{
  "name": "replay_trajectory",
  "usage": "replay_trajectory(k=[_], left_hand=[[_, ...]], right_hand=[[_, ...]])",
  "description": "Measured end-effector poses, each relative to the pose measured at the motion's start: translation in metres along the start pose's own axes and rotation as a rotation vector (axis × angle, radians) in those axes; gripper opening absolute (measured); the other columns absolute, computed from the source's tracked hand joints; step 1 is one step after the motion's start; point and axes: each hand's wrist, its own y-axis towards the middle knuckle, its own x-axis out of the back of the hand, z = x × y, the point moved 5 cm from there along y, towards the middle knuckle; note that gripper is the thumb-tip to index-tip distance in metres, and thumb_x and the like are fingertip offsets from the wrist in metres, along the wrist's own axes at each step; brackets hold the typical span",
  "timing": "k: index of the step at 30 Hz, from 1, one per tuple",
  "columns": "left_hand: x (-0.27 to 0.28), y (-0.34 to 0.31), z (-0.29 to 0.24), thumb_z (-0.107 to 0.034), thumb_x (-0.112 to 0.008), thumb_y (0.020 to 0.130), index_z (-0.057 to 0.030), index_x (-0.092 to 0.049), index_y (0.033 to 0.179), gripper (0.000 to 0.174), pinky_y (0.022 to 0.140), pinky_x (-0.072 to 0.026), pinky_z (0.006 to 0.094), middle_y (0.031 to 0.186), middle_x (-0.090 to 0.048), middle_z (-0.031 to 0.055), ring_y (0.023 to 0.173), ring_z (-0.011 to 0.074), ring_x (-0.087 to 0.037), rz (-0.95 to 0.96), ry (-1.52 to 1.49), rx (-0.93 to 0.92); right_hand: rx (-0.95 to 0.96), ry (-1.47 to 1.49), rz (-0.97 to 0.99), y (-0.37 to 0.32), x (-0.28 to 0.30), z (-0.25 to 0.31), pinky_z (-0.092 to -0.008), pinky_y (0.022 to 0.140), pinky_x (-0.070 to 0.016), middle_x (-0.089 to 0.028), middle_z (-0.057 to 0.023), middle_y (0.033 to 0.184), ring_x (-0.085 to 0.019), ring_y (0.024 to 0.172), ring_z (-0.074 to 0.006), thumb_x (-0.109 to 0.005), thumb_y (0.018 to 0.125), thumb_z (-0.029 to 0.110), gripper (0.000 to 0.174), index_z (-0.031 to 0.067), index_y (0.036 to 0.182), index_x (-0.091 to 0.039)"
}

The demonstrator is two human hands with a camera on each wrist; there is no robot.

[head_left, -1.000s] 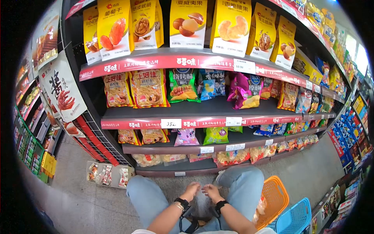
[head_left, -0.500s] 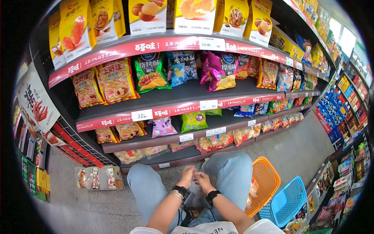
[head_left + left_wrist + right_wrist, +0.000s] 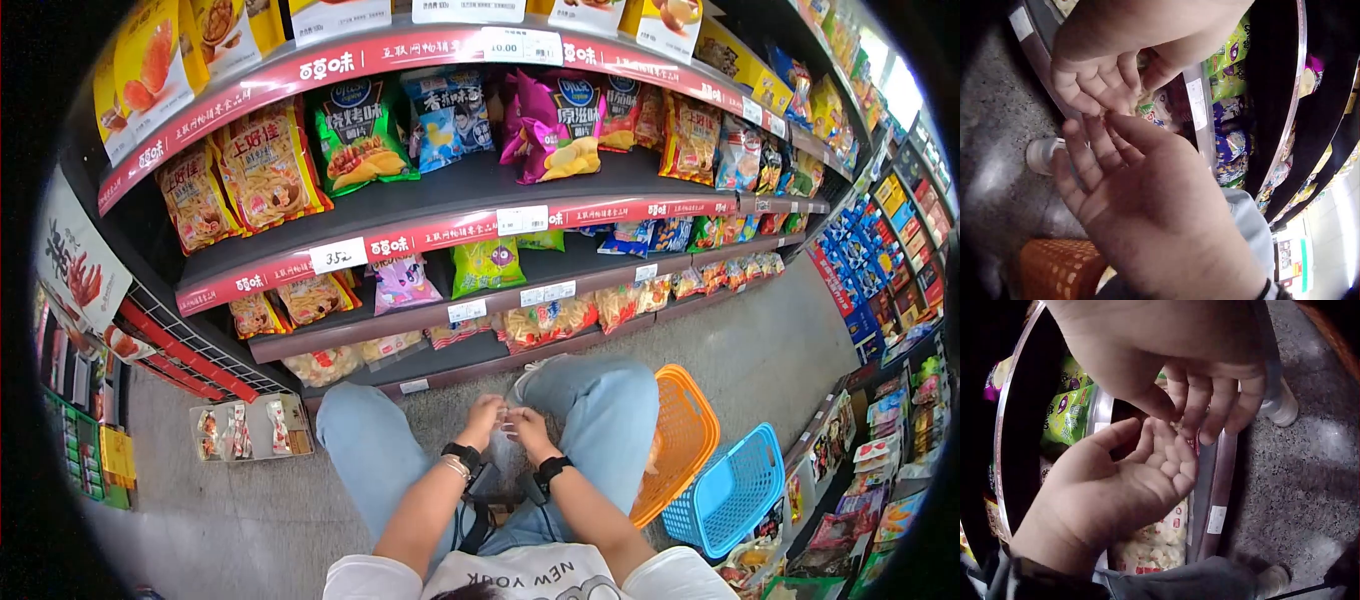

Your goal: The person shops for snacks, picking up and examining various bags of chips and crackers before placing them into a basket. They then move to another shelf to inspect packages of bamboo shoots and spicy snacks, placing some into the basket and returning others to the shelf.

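Observation:
In the head view my left hand point(image 3: 483, 420) and right hand point(image 3: 530, 430) meet between my knees, fingertips against fingertips. Nothing shows in either one. The left wrist view has the left hand point(image 3: 1104, 50) at the top, its fingers bent loosely down onto the fingers of the right hand point(image 3: 1154, 194). From the right wrist, the left palm point(image 3: 1110, 494) faces up with relaxed, slightly curled fingers, and the right fingers hang over it. A black strap point(image 3: 462, 458) sits on the left wrist, another strap point(image 3: 553, 469) on the right.
Ahead stands a snack shelf point(image 3: 440, 240) with bagged chips, among them a purple bag point(image 3: 560, 130) and a green bag point(image 3: 487, 267). To my right are an orange basket point(image 3: 705, 410) and a blue basket point(image 3: 765, 450). A shallow box point(image 3: 293, 418) with small packets lies at the left.
The two hands have come from slightly apart to touching at the fingertips. My head view has tilted downward, so the shelf sits higher in it.

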Motion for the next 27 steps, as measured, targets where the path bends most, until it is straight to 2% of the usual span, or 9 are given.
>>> replay_trajectory(k=[1, 4, 7, 10, 16, 20, 21, 22, 27], left_hand=[[0.006, 0.001, 0.002, -0.021, -0.052, 0.088, -0.0111, -0.054, 0.107, 0.022, 0.071, -0.0449, 0.0317, 0.098, -0.058, 0.0014, 0.083, 0.0143, -0.055, 0.056, 0.033, 0.034], [0.024, -0.001, 0.002, -0.022, -0.051, 0.089, -0.0113, -0.054, 0.108, 0.022, 0.073, -0.0443, 0.0313, 0.099, -0.058, 0.0015, 0.084, 0.0143, -0.055, -0.023, 0.086, 0.072], [0.039, -0.004, -0.009, -0.022, -0.052, 0.087, -0.0129, -0.056, 0.105, 0.021, 0.067, -0.0428, 0.0296, 0.09, -0.059, 0.0005, 0.082, 0.0133, -0.056, -0.105, 0.068, 0.022], [0.038, -0.006, -0.047, -0.022, -0.053, 0.087, -0.012, -0.056, 0.107, 0.023, 0.07, -0.0435, 0.0293, 0.092, -0.06, 0.0008, 0.085, 0.0128, -0.056, -0.026, 0.034, -0.156], [0.022, -0.011, -0.151, -0.025, -0.053, 0.09, -0.0087, -0.051, 0.119, 0.032, 0.083, -0.0443, 0.0315, 0.115, -0.056, 0.0058, 0.1, 0.0166, -0.054, 0.039, -0.007, -0.416], [0.013, -0.002, -0.202, -0.017, -0.057, 0.087, -0.0041, -0.047, 0.122, 0.038, 0.086, -0.0437, 0.0298, 0.119, -0.053, 0.0095, 0.109, 0.0191, -0.052, 0.075, 0.165, -0.606], [0.011, 0.002, -0.212, -0.015, -0.058, 0.087, -0.0035, -0.047, 0.122, 0.039, 0.087, -0.0435, 0.0304, 0.12, -0.053, 0.0103, 0.11, 0.0197, -0.051, 0.067, 0.235, -0.662], [0.006, 0.001, -0.224, -0.012, -0.059, 0.086, -0.0029, -0.046, 0.122, 0.04, 0.089, -0.0434, 0.0309, 0.121, -0.052, 0.0111, 0.111, 0.0202, -0.051, 0.06, 0.305, -0.717], [0.002, 0.024, -0.229, -0.006, -0.062, 0.082, -0.001, -0.032, 0.134, 0.06, 0.099, -0.0381, 0.0361, 0.135, -0.038, 0.0187, 0.125, 0.0273, -0.039, 0.023, 0.238, -0.796]], right_hand=[[-0.01, 0.013, -0.003, 0.001, -0.001, 0.001, -0.0293, 0.07, -0.0462, -0.061, -0.0044, 0.092, -0.06, 0.083, -0.0163, -0.049, 0.089, 0.016, 0.015, 0.0069, 0.099, -0.057], [0.012, 0.018, 0.026, 0.005, -0.011, 0.011, -0.0303, 0.071, -0.0463, -0.061, -0.0047, 0.093, -0.061, 0.083, -0.017, -0.051, 0.088, 0.016, 0.017, 0.0062, 0.101, -0.057], [0.062, 0.017, 0.074, 0.013, -0.022, 0.033, -0.0305, 0.071, -0.0466, -0.062, -0.0058, 0.096, -0.061, 0.083, -0.0172, -0.053, 0.088, 0.017, 0.019, 0.0051, 0.102, -0.057], [0.149, 0.06, 0.097, 0.02, -0.033, 0.071, -0.0288, 0.069, -0.0472, -0.062, -0.0071, 0.099, -0.061, 0.082, -0.0168, -0.055, 0.088, 0.017, 0.021, 0.0039, 0.104, -0.056], [0.313, 0.238, 0.086, 0.03, -0.059, 0.17, -0.0269, 0.067, -0.0495, -0.062, -0.009, 0.101, -0.061, 0.081, -0.0166, -0.054, 0.09, 0.014, 0.025, 0.0013, 0.111, -0.051], [0.51, 0.203, 0.065, 0.074, -0.054, 0.216, -0.0277, 0.067, -0.0502, -0.06, -0.0093, 0.103, -0.061, 0.083, -0.0164, -0.053, 0.089, 0.009, 0.027, 0.0004, 0.114, -0.048], [0.536, 0.194, 0.033, 0.067, -0.055, 0.236, -0.0263, 0.067, -0.0493, -0.059, -0.0095, 0.104, -0.06, 0.085, -0.0144, -0.054, 0.087, 0.007, 0.028, 0.0002, 0.114, -0.048], [0.657, 0.005, -0.067, 0.079, -0.049, 0.247, -0.0268, 0.072, -0.0481, -0.058, -0.0104, 0.105, -0.058, 0.091, -0.0148, -0.055, 0.085, 0.005, 0.03, 0.0002, 0.114, -0.049], [0.819, -0.068, -0.307, 0.111, -0.034, 0.268, -0.0329, 0.085, -0.0435, -0.056, -0.0162, 0.108, -0.054, 0.096, -0.0213, -0.059, 0.083, 0.009, 0.034, -0.0004, 0.114, -0.049]])
